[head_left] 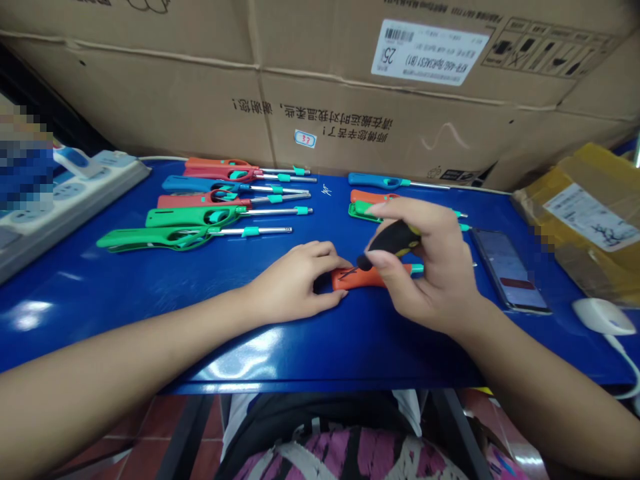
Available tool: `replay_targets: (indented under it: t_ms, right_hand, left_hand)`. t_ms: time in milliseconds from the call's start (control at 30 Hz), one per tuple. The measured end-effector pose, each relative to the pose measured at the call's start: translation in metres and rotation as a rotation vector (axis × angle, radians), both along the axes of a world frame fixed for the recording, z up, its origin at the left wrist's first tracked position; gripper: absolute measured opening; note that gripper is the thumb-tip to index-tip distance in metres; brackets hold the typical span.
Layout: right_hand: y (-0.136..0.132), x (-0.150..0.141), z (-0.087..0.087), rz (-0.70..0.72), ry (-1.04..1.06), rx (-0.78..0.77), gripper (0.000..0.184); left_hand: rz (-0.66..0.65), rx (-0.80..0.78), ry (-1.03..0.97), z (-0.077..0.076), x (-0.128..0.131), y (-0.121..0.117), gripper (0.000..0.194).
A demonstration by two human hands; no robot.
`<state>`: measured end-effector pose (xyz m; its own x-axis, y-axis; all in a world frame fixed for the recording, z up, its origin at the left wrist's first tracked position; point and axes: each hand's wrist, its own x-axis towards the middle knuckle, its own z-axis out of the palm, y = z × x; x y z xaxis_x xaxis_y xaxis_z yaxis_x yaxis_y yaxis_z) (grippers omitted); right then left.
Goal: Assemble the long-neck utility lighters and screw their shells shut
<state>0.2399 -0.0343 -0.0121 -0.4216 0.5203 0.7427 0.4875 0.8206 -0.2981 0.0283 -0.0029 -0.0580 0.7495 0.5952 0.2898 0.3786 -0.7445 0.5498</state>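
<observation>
An orange gas lighter [370, 276] lies on the blue table in front of me, its handle end toward the left. My left hand [293, 280] pinches that end between thumb and fingers. My right hand [437, 280] is closed around a screwdriver [390, 245] with a black and yellow handle. The thin shaft points down and left, and its tip is at a slot in the lighter's handle. Most of the lighter's front part is hidden behind my right hand. Just beyond that hand lie a green lighter [359, 211] and another orange one [361, 196], both partly covered.
Several lighters, among them a green one [150, 238], lie in a row at left. A blue lighter [367, 179] lies by the large cardboard box [200, 100]. At right are a phone [507, 267], a taped parcel [575, 207] and a white device [603, 316]; a power strip [75, 193] is far left.
</observation>
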Motion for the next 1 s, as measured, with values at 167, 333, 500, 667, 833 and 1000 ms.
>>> replay_targets:
  t_ms: [167, 333, 500, 667, 833, 1000]
  right_hand:
    - [-0.002, -0.0002, 0.0041, -0.054, -0.022, 0.064, 0.038]
    - [-0.0023, 0.0008, 0.0015, 0.056, -0.051, -0.04, 0.046]
    - [-0.0039, 0.0021, 0.0038, -0.027, -0.117, 0.155, 0.03]
    - [-0.0036, 0.0027, 0.0022, 0.105, -0.048, 0.018, 0.05]
    - [-0.0019, 0.0007, 0.0026, -0.004, -0.048, 0.06, 0.044]
    - [-0.0027, 0.0008, 0.0043, -0.061, -0.071, 0.154, 0.038]
  left_hand:
    - [-0.01, -0.019, -0.009, 0.0011, 0.0004, 0.0001, 0.021]
    - [-0.013, -0.027, -0.011, 0.0004, 0.0002, 0.0007, 0.027]
    - [-0.031, -0.046, -0.019, -0.0004, 0.0001, 0.0014, 0.024]
    - [-0.033, -0.047, -0.015, 0.0003, -0.0002, 0.0015, 0.027]
    - [-0.028, -0.036, -0.025, -0.001, 0.0006, 0.0013, 0.02]
    - [-0.031, -0.023, -0.029, -0.0005, 0.0005, 0.0014, 0.021]
